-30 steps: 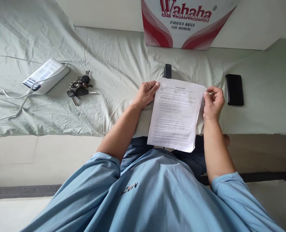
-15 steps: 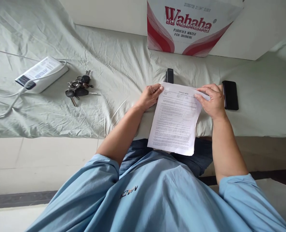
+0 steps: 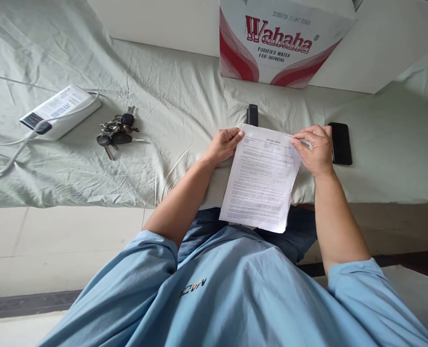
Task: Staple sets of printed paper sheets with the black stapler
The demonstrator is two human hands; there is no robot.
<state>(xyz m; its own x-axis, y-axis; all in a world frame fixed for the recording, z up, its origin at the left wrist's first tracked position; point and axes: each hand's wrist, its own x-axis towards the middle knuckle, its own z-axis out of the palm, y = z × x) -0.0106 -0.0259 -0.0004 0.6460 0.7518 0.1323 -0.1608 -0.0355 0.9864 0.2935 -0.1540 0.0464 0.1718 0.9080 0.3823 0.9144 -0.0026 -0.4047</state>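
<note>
Printed sheets of paper hang tilted over the table edge above my lap, their top edge away from me. My left hand pinches the top left corner between thumb and fingers. At the top right corner, my right hand is closed with thumb and fingertips on the paper. Just beyond the top edge lies a black stapler-like object, its near end hidden behind the sheets. A black smartphone lies right beside my right hand.
A bunch of keys and a white box with a white cable lie to the left on the wrinkled pale green cloth. A Wahaha water carton stands at the back. The cloth's front edge runs before my lap.
My right hand has shifted slightly left and its grip on the top right corner is now closer. The corner that stuck out past its fingers is no longer raised. My left hand stays put.
</note>
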